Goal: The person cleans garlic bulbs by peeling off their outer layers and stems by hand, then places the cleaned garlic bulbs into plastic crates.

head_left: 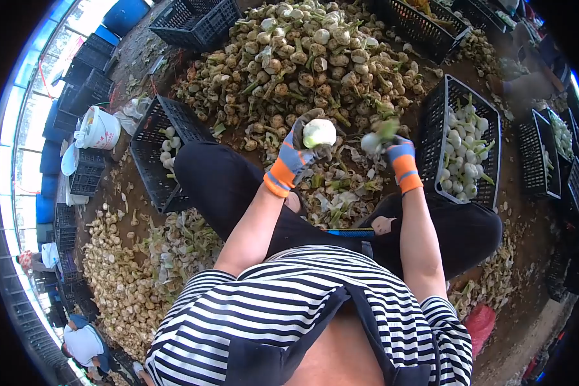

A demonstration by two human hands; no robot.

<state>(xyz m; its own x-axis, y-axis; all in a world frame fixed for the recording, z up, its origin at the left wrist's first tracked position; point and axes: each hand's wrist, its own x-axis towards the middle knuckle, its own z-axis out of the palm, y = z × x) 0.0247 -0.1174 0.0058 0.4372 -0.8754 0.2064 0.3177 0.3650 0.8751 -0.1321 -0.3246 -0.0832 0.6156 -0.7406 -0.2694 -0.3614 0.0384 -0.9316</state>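
Observation:
My left hand (297, 147), in a grey, blue and orange glove, is closed around a round white bulb (320, 133) that looks like fresh garlic. A short gap to the right, my right hand (400, 152) wears a matching glove. Its fingers are closed on a second garlic bulb (370, 143) with a green stem, smeared by motion. Whether it also holds a tool cannot be made out. Below and between the hands, loose peelings (341, 196) cover the ground. Just beyond them rises a large heap of brownish, unpeeled garlic (302, 71).
A black crate (445, 90) of white bulbs stands by my right knee; another crate (157, 128) with several bulbs is at my left. A white bucket (100, 128) sits farther left. More garlic (112, 264) lies behind on the left. Another person (83, 341) is at lower left.

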